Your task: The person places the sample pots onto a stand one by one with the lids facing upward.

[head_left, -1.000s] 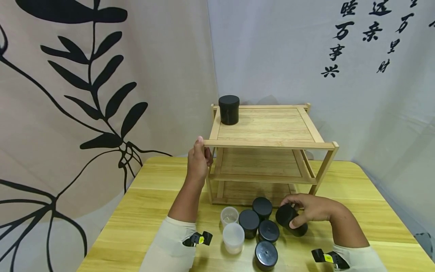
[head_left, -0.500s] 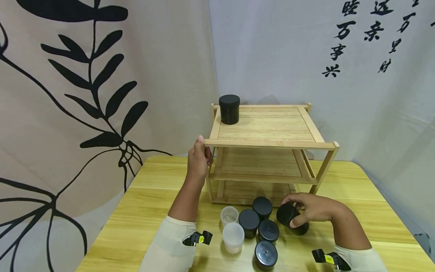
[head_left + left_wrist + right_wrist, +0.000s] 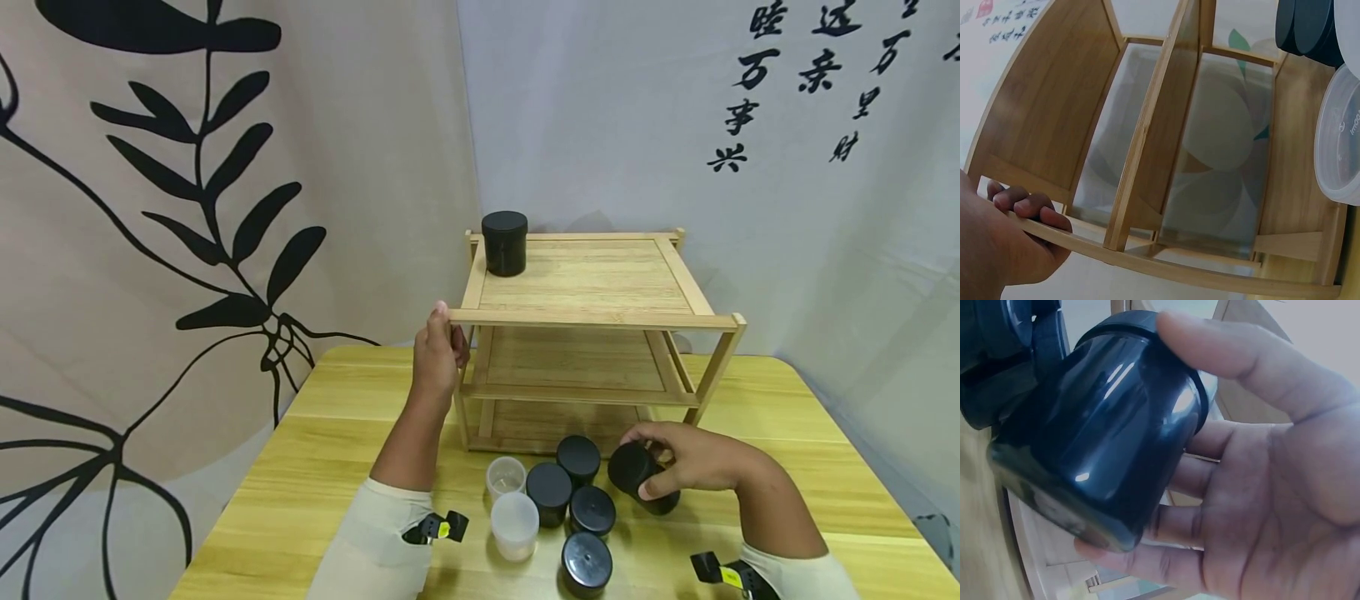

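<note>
Beside 4 upright jars (image 3: 592, 508), the right hand (image 3: 693, 457) grips a tilted jar (image 3: 1097, 437), barely shifted; the left hand (image 3: 437, 354) grips the rack (image 3: 592, 279): seemingly a pause.

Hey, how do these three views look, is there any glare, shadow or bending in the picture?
Head view: fairly even light, soft shadows on the table, a pale sheen on the front jar's lid; left wrist view: bars of the wooden rack bow, as with wide-angle distortion; right wrist view: glare streaks on the held jar, a bluish cast, and the fingers look slightly soft.
</note>
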`<state>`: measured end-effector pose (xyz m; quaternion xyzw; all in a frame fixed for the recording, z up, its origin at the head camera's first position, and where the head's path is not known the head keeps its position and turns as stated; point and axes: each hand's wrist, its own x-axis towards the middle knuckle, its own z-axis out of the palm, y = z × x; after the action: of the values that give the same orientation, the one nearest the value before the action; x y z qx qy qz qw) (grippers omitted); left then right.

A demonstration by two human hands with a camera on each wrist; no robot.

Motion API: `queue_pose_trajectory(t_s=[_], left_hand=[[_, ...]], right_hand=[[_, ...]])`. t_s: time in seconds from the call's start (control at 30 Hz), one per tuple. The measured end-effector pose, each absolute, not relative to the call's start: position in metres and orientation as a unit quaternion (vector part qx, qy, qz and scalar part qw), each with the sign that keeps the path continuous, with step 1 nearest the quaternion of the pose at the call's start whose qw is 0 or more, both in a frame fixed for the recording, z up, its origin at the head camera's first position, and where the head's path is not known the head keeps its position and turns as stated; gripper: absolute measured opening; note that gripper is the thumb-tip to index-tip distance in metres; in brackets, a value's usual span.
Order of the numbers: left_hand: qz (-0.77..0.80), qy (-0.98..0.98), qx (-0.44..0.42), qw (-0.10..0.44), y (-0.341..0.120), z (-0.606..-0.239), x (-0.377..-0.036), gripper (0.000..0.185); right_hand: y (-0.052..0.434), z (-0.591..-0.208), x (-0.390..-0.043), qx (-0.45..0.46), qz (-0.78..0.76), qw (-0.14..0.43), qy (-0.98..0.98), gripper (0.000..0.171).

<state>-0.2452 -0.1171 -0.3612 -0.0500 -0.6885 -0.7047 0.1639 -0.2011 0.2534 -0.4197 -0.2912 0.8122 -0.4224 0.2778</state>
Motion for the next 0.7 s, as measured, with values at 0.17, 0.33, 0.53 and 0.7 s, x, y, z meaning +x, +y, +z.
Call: queue_pose_trajectory(t_s=[0.17, 0.33, 0.53, 0.7], left_hand=[[-0.704, -0.689, -0.053, 0.165, -0.117, -0.361, -0.245, 0.059], [-0.703, -0.689, -0.053, 0.166, -0.118, -0.362, -0.245, 0.059], [-0.703, -0.69, -0.05, 0.165, -0.117, -0.361, -0.244, 0.059], [-0.702, -0.691, -0.053, 0.164, -0.117, -0.361, -0.244, 0.06]], right_hand=[[0.251, -0.413, -0.197, -0.302, -0.422, 0.257, 0.815, 0.051], [0.251, -0.408, -0.193, -0.309, -0.424, 0.232, 0.82, 0.049], [0.251, -0.405, -0.19, -0.321, -0.44, 0.193, 0.816, 0.05], [0.252, -0.407, -0.193, -0.35, -0.451, 0.149, 0.807, 0.048]])
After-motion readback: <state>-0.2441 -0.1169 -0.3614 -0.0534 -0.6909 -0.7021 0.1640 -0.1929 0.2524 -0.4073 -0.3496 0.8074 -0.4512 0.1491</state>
